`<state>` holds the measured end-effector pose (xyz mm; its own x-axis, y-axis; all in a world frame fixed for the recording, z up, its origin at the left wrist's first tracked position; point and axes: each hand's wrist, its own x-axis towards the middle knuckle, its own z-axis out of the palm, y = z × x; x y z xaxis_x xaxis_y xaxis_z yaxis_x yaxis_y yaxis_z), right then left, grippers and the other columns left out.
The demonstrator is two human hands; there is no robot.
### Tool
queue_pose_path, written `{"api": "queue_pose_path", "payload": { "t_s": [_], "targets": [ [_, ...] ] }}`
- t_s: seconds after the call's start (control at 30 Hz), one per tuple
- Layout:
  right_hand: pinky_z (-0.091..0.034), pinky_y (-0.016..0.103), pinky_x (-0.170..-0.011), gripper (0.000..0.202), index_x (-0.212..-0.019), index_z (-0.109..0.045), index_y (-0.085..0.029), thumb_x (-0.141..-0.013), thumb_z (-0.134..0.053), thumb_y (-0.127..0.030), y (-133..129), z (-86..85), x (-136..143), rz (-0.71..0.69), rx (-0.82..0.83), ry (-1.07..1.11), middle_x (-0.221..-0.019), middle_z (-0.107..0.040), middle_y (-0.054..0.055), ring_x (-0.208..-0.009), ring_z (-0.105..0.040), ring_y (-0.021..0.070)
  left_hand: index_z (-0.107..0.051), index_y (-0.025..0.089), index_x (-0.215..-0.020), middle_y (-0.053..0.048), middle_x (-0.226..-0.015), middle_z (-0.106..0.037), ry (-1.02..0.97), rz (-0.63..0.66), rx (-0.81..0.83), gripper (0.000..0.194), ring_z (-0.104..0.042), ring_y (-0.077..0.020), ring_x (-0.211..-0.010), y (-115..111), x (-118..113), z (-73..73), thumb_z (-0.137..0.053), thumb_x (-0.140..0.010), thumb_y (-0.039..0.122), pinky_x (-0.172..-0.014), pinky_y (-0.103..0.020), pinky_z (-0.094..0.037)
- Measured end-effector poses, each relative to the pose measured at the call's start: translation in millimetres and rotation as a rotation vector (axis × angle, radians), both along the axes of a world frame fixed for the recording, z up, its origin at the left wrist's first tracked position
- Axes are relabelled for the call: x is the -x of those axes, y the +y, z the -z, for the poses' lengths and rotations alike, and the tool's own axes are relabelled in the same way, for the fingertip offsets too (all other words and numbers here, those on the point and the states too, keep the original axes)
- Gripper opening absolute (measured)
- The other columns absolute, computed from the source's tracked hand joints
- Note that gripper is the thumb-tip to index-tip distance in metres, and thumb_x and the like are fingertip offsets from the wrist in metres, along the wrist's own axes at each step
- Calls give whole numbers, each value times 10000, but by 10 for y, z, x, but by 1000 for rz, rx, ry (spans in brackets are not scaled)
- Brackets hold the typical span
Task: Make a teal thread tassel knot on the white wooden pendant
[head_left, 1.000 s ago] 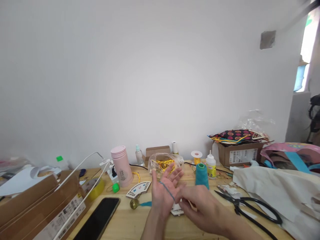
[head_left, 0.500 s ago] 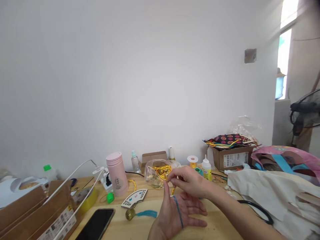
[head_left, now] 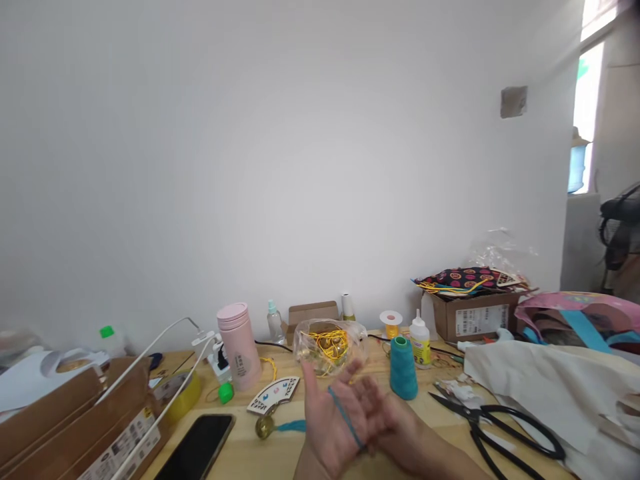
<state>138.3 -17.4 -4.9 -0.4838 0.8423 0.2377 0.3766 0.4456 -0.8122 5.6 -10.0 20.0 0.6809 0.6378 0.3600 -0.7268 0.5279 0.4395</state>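
My left hand (head_left: pixel 327 430) is held palm up, fingers spread, with a band of teal thread (head_left: pixel 346 419) looped across the palm. Against its outer side is my right hand (head_left: pixel 403 430), its fingers blurred and largely hidden behind the left one. Whether they pinch the thread I cannot tell. A teal thread cone (head_left: pixel 403 370) stands upright beyond my right hand. Left of my hands lie a brass-coloured bell (head_left: pixel 265 427) with a teal tassel (head_left: pixel 291 426) and a white fan-shaped piece (head_left: pixel 273 396) with cut-out patterns.
Black scissors (head_left: pixel 480 417) and white cloth (head_left: pixel 525 380) lie to the right. Behind are a clear bag of yellow cord (head_left: pixel 330 343), a glue bottle (head_left: pixel 420 340) and a pink tumbler (head_left: pixel 239 347). A phone (head_left: pixel 197 447) and cardboard box (head_left: pixel 100 427) are on the left.
My right hand has dropped from above the left thumb to the far side of the left hand, uncovering the thread cone and scissors. The view has shifted slightly.
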Motion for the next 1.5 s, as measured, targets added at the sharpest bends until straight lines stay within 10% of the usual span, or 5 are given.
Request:
{"api": "queue_pose_path", "payload": {
  "t_s": [0.27, 0.53, 1.0, 1.3, 1.5],
  "targets": [
    [-302, 185, -517, 164, -694, -629, -196, -735, -492, -115, -137, -164, -3, 75, -377, -285, -647, -620, -25, -577, -521, 94, -613, 138, -977, -132, -946, -658, -10, -501, 168, 509, -568, -237, -938, 255, 196, -2, -356, -787, 533, -922, -455, -310],
    [-371, 199, -582, 143, -771, -606, -192, -819, -485, -250, -91, -339, -206, 153, -620, -272, -746, -609, 18, -676, -556, 127, -616, 64, -755, -131, -675, -650, 310, -262, 198, 608, -594, -203, -621, 135, -81, -3, -334, -756, 603, -570, -294, -416],
    [-326, 178, -507, 135, -651, -618, -169, -705, -654, -288, -82, -408, -250, 235, -453, -140, -607, -587, -23, -573, -512, 98, -630, 56, -685, -176, -679, -619, 599, 287, -46, 992, -569, -264, -651, -162, -271, 143, -25, -521, 825, -684, -357, -358],
    [-316, 181, -487, 115, -663, -637, -174, -747, -594, -239, -27, -292, -218, 275, -428, -210, -602, -631, -16, -539, -530, 98, -588, 90, -559, -102, -586, -552, 796, 285, -155, 744, -512, -165, -566, -192, -297, 165, -196, -705, 705, -538, -249, -336],
    [-312, 195, -515, 209, -703, -642, -184, -802, -526, -327, 62, -603, -335, 368, -569, -364, -638, -641, 6, -593, -556, 113, -379, 191, -466, 104, -290, -180, 769, 153, -127, 476, -67, -46, -268, -75, -314, 203, -392, -757, 567, -313, -196, -64]
  ]
}}
